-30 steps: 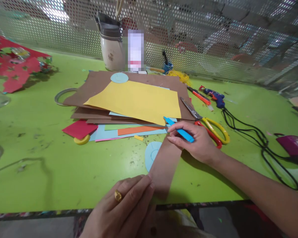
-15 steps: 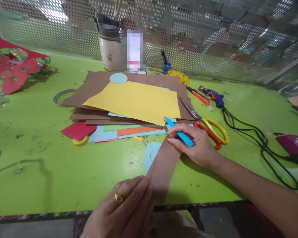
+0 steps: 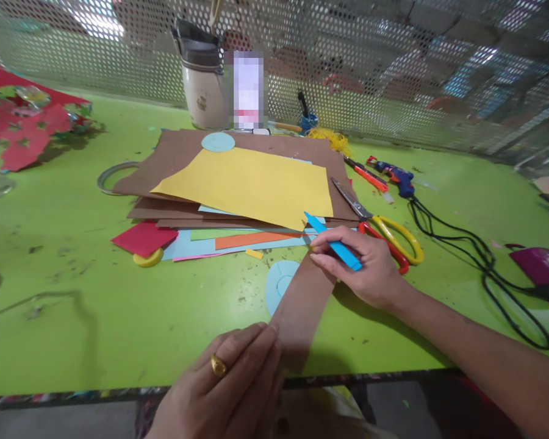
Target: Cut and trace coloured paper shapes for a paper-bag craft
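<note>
Cup by mesh — contents unclear, right hand grip closed on blue cutter, left hand flat on brown strip

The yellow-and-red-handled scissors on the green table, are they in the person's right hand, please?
No: the yellow-and-red-handled scissors lie on the table behind the right hand, which holds a blue utility knife.

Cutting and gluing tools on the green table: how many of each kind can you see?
Blue craft knife, held in the right hand: 1
Orange craft knife: 1
Scissors with red and yellow handles: 1
Blue glue gun: 1
Purple glue gun: 1
Total: 5
</note>
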{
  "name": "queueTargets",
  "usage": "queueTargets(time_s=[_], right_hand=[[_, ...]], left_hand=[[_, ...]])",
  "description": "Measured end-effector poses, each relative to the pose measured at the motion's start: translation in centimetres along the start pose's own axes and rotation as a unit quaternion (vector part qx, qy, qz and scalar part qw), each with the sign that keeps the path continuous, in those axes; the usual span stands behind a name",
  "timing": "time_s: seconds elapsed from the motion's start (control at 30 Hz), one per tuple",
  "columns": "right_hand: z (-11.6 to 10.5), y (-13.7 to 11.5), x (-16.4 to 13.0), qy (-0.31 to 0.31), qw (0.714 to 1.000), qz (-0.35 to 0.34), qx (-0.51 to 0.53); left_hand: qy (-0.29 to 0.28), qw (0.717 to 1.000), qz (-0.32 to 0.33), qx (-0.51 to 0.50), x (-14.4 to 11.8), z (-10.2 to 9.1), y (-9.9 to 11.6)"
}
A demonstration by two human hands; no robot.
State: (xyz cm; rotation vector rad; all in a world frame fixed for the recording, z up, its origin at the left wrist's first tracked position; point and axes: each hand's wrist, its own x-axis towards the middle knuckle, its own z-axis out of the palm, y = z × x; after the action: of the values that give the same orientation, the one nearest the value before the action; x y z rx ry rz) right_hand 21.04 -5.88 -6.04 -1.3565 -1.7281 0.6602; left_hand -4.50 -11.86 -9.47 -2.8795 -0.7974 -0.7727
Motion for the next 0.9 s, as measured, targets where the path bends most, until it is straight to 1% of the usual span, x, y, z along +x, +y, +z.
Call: queueTargets(time_s=[0.03, 0.13, 0.17, 0.2, 0.27, 0.3, 0.37, 0.43, 0.47, 0.57, 0.67, 0.77, 0.9], right_hand=[[0.0, 0.0, 0.0, 0.000, 1.000, 0.000, 0.002], [0.0, 0.0, 0.0, -0.003, 1.000, 0.004, 0.005], [0.0, 0.1, 0.0, -0.004, 1.000, 0.006, 0.007], [0.0, 0.1, 0.0, -0.006, 1.000, 0.010, 0.007], [0.1, 0.2, 0.0, -0.012, 1.000, 0.013, 0.004], [0.1, 0.2, 0.0, -0.015, 1.000, 0.012, -0.001], [0.1, 0.3, 0.0, -0.021, 1.000, 0.001, -0.020], [0.2, 0.4, 0.0, -0.020, 0.999, -0.019, -0.040], [0.2, 0.4, 0.0, -0.020, 0.998, -0.029, -0.047], [0.3, 0.6, 0.0, -0.018, 0.997, -0.047, -0.064], [0.4, 0.6, 0.1, -0.017, 0.996, -0.052, -0.077], [0.5, 0.5, 0.1, -0.018, 0.995, -0.051, -0.081], [0.5, 0.5, 0.2, -0.017, 0.995, -0.057, -0.081]], left_hand=[[0.000, 1.000, 0.006, -0.001, -0.1, 0.1, -0.1], [0.008, 1.000, -0.011, -0.015, -0.3, 0.4, -0.4], [0.004, 1.000, 0.003, -0.016, -0.4, 0.4, -0.5], [0.030, 0.999, 0.038, -0.015, -0.5, 0.4, -0.6], [0.032, 0.998, 0.055, -0.002, -0.7, 0.4, -0.6], [0.019, 0.998, 0.054, 0.004, -0.7, 0.3, -0.5], [-0.009, 0.999, 0.032, 0.010, -0.8, 0.2, -0.3], [-0.012, 1.000, 0.013, 0.006, -0.8, 0.2, -0.2], [0.000, 1.000, 0.015, 0.002, -0.7, 0.2, -0.2], [0.029, 0.998, 0.049, -0.006, -0.4, 0.4, -0.6], [0.029, 0.998, 0.059, -0.015, -0.3, 0.5, -0.9], [0.032, 0.998, 0.049, -0.029, -0.1, 0.3, -0.9], [0.019, 0.998, 0.031, -0.057, 0.4, -0.2, -0.7]])
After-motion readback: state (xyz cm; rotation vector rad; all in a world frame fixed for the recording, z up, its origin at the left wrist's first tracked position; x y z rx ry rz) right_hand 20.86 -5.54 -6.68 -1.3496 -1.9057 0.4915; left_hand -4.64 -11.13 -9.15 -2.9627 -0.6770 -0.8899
